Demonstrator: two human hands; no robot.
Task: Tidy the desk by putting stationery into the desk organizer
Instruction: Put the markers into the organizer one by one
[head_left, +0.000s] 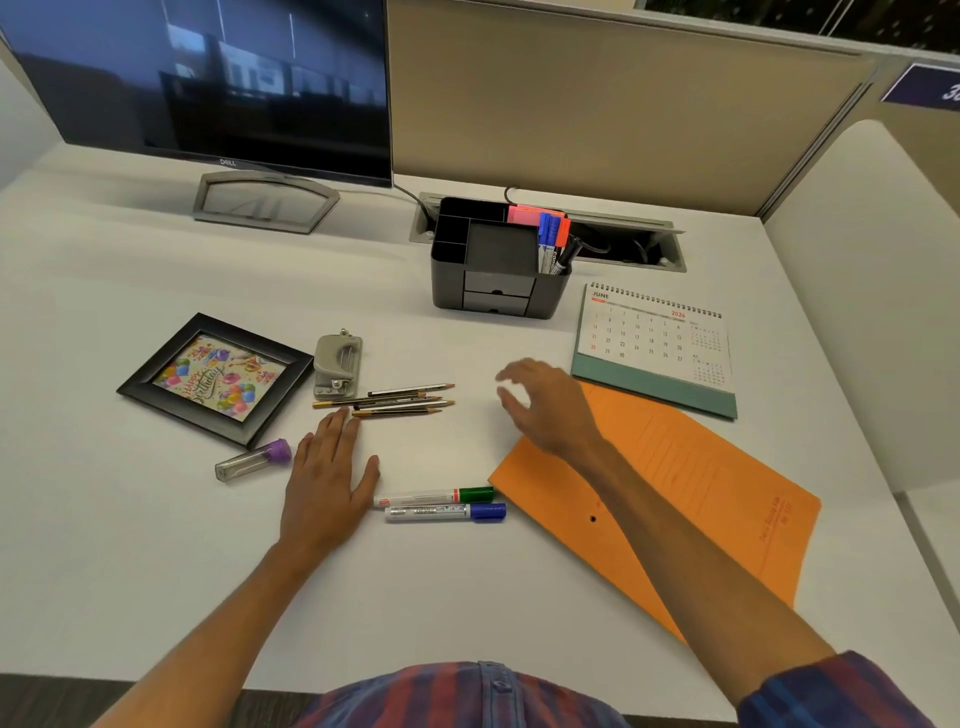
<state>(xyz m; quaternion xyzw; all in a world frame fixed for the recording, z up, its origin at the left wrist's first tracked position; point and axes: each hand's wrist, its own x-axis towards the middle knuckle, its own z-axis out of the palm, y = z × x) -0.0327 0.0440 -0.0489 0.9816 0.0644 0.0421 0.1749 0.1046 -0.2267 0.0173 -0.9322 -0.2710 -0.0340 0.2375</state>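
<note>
A black desk organizer (483, 291) stands at the back of the white desk; its right compartment holds markers and pink sticky notes (524, 214). Several pencils (400, 401) lie bunched mid-desk. A green-capped marker (434, 496) and a blue-capped marker (447, 513) lie side by side nearer me. A clear tube with a purple cap (252, 460) lies at the left. My left hand (330, 478) rests flat on the desk, fingertips just short of the pencils. My right hand (545, 402) hovers open and empty to the right of the pencils.
A grey hole punch (337, 366) and a black picture frame (215, 379) sit left of the pencils. An orange folder (691, 499) lies under my right forearm, a desk calendar (654, 343) behind it. A monitor (208, 83) stands back left, a cable tray (628, 244) behind the organizer.
</note>
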